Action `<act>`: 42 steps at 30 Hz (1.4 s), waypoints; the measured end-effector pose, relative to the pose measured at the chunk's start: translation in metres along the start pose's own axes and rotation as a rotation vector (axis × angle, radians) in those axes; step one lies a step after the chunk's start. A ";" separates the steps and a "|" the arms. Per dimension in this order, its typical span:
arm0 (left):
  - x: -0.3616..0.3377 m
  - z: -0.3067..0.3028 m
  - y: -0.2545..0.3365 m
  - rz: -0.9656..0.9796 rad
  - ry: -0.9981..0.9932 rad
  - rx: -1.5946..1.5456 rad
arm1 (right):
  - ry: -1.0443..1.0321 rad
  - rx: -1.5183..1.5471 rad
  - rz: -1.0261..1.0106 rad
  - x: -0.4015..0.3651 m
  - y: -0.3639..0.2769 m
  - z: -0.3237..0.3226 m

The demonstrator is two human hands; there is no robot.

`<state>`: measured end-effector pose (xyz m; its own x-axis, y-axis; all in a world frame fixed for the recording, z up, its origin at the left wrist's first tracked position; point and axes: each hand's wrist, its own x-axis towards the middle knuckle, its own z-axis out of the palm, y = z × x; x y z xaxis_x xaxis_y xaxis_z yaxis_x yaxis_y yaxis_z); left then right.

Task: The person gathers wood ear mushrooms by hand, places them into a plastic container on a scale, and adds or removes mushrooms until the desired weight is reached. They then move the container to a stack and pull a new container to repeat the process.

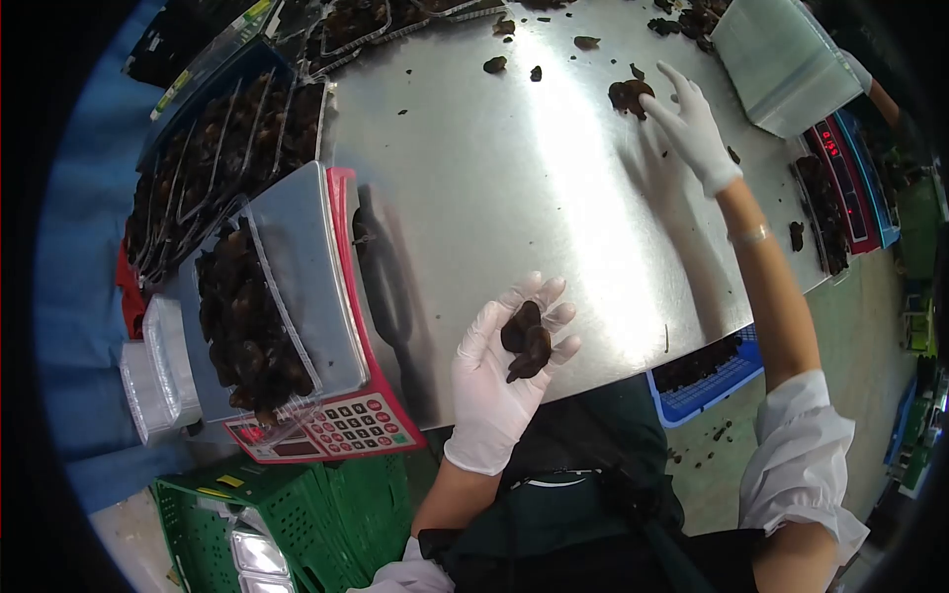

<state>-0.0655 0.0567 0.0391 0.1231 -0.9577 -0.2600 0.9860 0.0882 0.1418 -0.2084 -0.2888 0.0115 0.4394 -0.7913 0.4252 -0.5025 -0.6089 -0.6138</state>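
My left hand [500,381], in a white glove, is palm up near the table's front edge, its fingers curled around a few dark brown wood ear mushrooms [527,342]. My right hand [692,127], gloved too, stretches over the far right of the metal table [474,188] with its fingers apart. Its thumb is right at another clump of mushrooms [629,97] on the tabletop. To the left of my left hand, a clear tray [252,326] heaped with mushrooms rests on a red-edged scale [341,277].
Filled trays [232,148] line the back left. A stack of clear trays [786,64] stands back right, with another person's gloved hand [858,73] at it. A second scale [848,188] is at the right. Below are a blue basket [707,390] and green crate [336,524].
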 end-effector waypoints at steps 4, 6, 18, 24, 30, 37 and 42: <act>0.002 0.001 0.001 0.009 0.042 0.021 | -0.221 0.012 0.170 0.023 0.013 0.013; 0.004 -0.006 0.004 0.023 0.083 0.021 | -0.209 0.094 0.205 0.018 -0.001 0.010; 0.013 -0.022 -0.010 -0.019 0.046 0.109 | -0.404 0.954 0.500 -0.087 -0.112 -0.044; 0.003 -0.010 -0.013 -0.139 -0.149 0.322 | -0.430 0.959 0.398 -0.129 -0.142 -0.033; 0.003 -0.022 -0.018 -0.028 0.130 0.601 | -0.388 1.181 0.433 -0.151 -0.144 -0.022; -0.016 -0.030 -0.021 -0.071 -0.034 0.515 | -0.373 1.050 0.087 -0.183 -0.143 -0.021; -0.031 -0.022 -0.020 -0.088 0.087 0.809 | -0.581 0.644 -0.276 -0.184 -0.148 -0.026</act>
<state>-0.0864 0.0909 0.0233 0.0904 -0.9244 -0.3706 0.6101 -0.2427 0.7542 -0.2340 -0.0543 0.0417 0.8763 -0.3627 0.3172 0.1130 -0.4852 -0.8670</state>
